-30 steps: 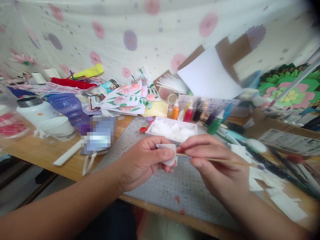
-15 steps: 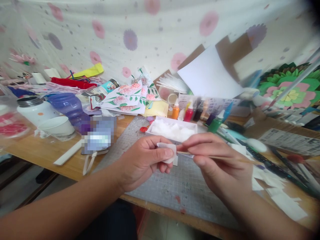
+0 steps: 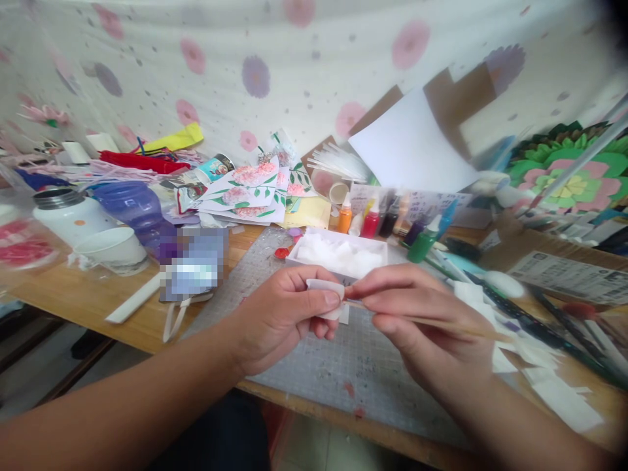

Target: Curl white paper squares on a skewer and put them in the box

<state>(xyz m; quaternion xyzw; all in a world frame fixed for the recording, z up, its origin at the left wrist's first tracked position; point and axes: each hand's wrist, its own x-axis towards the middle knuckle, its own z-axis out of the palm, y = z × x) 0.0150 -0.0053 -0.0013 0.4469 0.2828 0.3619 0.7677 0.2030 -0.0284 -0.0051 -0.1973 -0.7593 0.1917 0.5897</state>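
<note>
My left hand [image 3: 282,314] is closed in a pinch on a small white paper piece [image 3: 328,290], thumb pressed across it. My right hand [image 3: 422,320] is closed on a thin wooden stick [image 3: 441,324] whose tip meets the paper piece between the two hands. Both hands hover just above a grey gridded cutting mat [image 3: 338,366]. Right behind them stands a white box [image 3: 343,252] filled with white fluffy material.
Small paint bottles [image 3: 373,222] line up behind the box. White paper scraps [image 3: 549,386] and pens lie at the right. A white cup [image 3: 112,250], a white jar [image 3: 66,212], a purple bottle [image 3: 132,206] and painted flower cards [image 3: 250,190] crowd the left and back.
The paper piece and the stick's tip have stayed together. My right hand's fingers shifted slightly along the stick; the hands remain in the same place.
</note>
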